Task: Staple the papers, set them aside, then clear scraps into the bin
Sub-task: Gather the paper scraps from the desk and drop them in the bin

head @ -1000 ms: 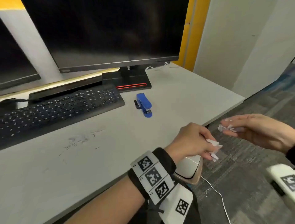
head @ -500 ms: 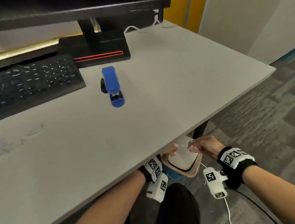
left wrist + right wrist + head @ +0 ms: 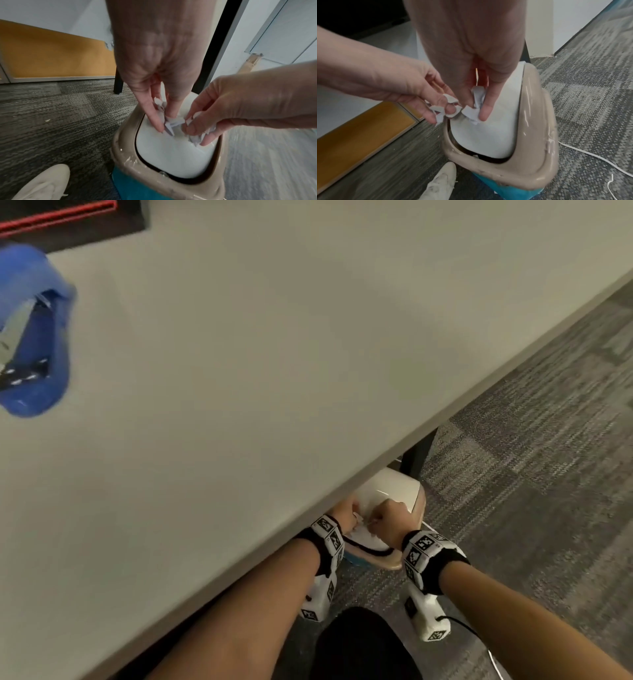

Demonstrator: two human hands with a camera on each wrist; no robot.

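Under the desk edge stands the bin (image 3: 394,561) with a beige rim (image 3: 123,152), a white swing lid (image 3: 171,155) and a blue body. Both hands hover just over the lid (image 3: 488,135). My left hand (image 3: 165,121) pinches crumpled white paper scraps (image 3: 173,121) between thumb and fingers. Beside it my right hand (image 3: 475,109) pinches its own bunch of scraps (image 3: 471,112). In the head view the left hand (image 3: 346,513) is partly hidden by the desk edge and the right hand (image 3: 387,518) is beside it. The blue stapler (image 3: 30,337) lies on the desk at the far left.
The grey desk (image 3: 274,337) overhangs the bin, with a black monitor base (image 3: 68,224) at its back left. A black desk leg (image 3: 217,40) stands behind the bin. My pale shoe (image 3: 440,182) is on the carpet by the bin. A white cable (image 3: 590,155) runs across the floor at the right.
Both hands have dropped from beside the desk edge down to the bin lid, still holding their scraps. The head view has tilted down and closer to the desk.
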